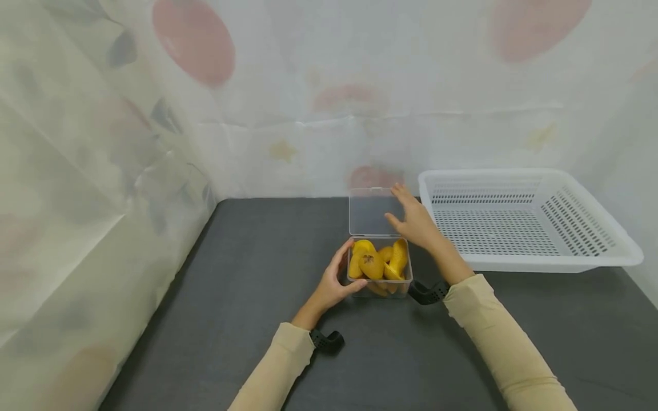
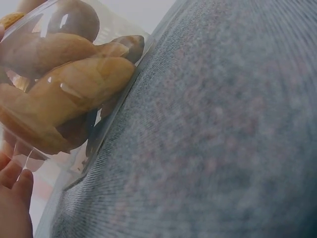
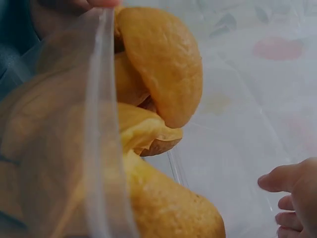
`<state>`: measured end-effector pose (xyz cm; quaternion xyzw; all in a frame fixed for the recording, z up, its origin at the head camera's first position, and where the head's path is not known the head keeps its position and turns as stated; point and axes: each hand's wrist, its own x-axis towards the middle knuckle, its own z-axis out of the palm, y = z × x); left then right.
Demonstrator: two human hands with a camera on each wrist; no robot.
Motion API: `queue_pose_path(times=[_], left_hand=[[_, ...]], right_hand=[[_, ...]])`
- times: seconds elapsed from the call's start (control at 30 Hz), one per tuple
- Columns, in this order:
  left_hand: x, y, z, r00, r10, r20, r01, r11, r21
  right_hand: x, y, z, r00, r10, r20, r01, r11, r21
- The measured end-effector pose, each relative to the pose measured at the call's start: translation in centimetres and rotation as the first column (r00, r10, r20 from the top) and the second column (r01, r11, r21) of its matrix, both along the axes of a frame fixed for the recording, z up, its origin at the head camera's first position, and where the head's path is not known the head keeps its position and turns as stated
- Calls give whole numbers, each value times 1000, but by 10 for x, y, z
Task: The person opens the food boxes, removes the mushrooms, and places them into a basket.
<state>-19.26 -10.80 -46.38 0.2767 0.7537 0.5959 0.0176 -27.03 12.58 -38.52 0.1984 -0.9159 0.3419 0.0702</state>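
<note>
A clear plastic box full of yellow-orange fruit stands on the dark table; one piece has a brown star-shaped end. Its hinged see-through lid is raised at the back. My left hand grips the box's left side, thumb by the front corner and fingers toward the back. My right hand is at the lid's right edge, fingers extended and spread. The right wrist view shows that hand beside the lid, thumb stretched out. Through the box wall, the left wrist view shows smooth fruit stacked inside.
A white perforated plastic basket stands at the back right, close to my right forearm. Dark grey cloth covers the table. Pale patterned sheets hang behind it and on the left.
</note>
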Motion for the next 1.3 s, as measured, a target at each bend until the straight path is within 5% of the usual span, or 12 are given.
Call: queue_pose_path(times=[0.27, 0.7, 0.97, 1.3], left_hand=[[-14, -4, -26, 999, 28, -43, -28, 999, 20], [-16, -3, -31, 1000, 20, -24, -19, 999, 41], [-15, -3, -32, 1000, 13, -5, -13, 998, 62], [-15, -1, -32, 1000, 3, -13, -2, 997, 74]], right_hand=[[11, 7, -2, 993, 17, -120, -29, 995, -99], [42, 9, -8, 989, 7, -150, -33, 984, -177], [62, 3, -10, 981, 135, -137, -164, 959, -229], [69, -3, -19, 955, 288, -77, -298, 927, -229]])
